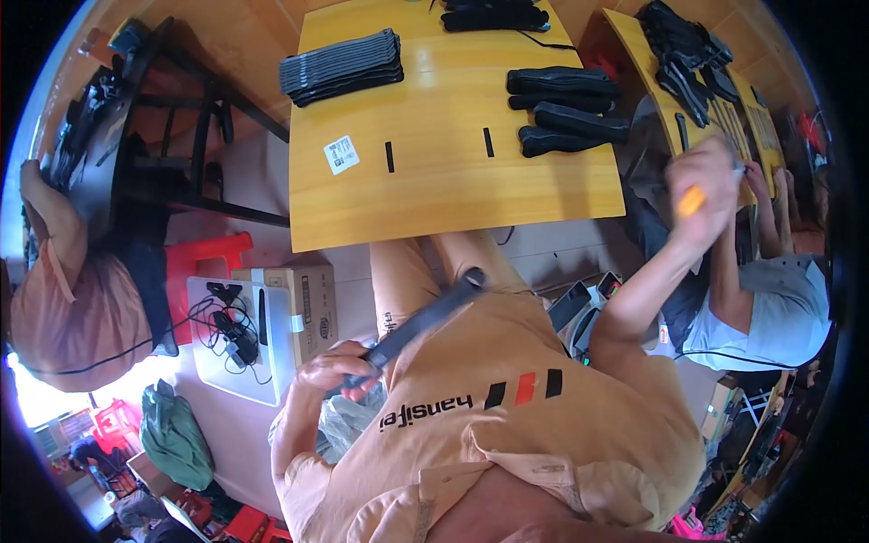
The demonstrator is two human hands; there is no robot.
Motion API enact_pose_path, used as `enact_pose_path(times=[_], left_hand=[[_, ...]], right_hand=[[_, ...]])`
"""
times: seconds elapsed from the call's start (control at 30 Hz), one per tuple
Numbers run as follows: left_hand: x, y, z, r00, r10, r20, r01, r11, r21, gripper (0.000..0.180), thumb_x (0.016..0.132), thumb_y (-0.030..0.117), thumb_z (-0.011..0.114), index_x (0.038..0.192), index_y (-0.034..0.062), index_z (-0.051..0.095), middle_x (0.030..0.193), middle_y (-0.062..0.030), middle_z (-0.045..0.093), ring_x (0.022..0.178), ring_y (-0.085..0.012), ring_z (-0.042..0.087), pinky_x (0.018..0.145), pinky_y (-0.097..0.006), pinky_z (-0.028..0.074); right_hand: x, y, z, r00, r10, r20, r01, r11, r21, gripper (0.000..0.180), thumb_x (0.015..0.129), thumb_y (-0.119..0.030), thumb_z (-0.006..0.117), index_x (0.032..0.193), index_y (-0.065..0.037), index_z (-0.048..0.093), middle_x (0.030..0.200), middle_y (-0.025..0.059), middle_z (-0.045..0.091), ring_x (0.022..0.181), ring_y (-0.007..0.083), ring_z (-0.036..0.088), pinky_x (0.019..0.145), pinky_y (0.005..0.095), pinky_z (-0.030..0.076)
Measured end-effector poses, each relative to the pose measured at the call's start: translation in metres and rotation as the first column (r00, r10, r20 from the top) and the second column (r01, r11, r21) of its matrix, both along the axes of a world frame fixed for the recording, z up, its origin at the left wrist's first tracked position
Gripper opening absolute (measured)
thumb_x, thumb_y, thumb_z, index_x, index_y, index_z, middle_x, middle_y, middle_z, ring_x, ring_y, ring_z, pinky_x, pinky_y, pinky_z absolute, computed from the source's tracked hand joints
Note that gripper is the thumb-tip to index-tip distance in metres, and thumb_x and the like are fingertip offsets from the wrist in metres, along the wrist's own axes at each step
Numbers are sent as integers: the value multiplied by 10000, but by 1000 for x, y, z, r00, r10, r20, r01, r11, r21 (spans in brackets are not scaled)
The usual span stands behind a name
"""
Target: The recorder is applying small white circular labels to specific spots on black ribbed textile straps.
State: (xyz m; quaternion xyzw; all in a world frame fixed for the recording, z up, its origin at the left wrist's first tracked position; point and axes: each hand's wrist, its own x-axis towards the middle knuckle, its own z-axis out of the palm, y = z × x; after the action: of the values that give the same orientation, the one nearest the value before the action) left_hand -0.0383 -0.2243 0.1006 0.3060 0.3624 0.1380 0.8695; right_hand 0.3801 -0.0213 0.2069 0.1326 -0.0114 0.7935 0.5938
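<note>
In front of my body, my left hand [337, 366] is closed around one end of a long dark strip [418, 328]. The strip slants up to the right above my lap, slightly blurred, with a rounded, darker far end. Out to the right, past the table corner, my right hand [706, 192] is raised and blurred. Its fingers are wrapped round a tool with an orange handle [692, 201]; the tool's other end cannot be made out. On the wooden table [434, 195] lie a neat stack of grey-black strips [339, 68] and several black bundles [566, 109].
Two short black strips and a white printed label [341, 155] lie on the table. To my left stand a white bin [237, 362] with tangled black cables, a cardboard box [317, 312] and a red stool [206, 258]. People sit at both sides, the right one close to my right arm.
</note>
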Motion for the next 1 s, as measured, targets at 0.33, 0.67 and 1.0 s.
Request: enact_pose_path(times=[0.33,0.67,1.0], left_hand=[[-13,40,-34,671,741,32,-727,649,226,417,890,385,440,827,-15,541,628,-99,521,483,-166,490,436,-242,384],[12,94,-78,708,662,-246,-671,740,58,607,894,535,347,820,-12,600,586,-89,581,473,-149,555,445,-229,426],[54,77,2,407,871,-275,-388,438,811,466,905,404,423,964,-19,610,854,-161,637,780,-211,624,721,-274,478]], right_hand=[[-3,-1,-7,224,-301,927,-113,937,332,158,783,-192,534,832,-44,559,542,25,450,386,67,374,371,220,301],[-52,-8,-25,-703,-673,230,-399,641,656,142,680,13,593,815,-15,562,669,139,582,609,239,613,540,281,459],[-71,-32,-57,-375,-900,221,-550,408,729,204,597,15,670,786,-37,614,719,90,609,583,209,609,478,266,473]])
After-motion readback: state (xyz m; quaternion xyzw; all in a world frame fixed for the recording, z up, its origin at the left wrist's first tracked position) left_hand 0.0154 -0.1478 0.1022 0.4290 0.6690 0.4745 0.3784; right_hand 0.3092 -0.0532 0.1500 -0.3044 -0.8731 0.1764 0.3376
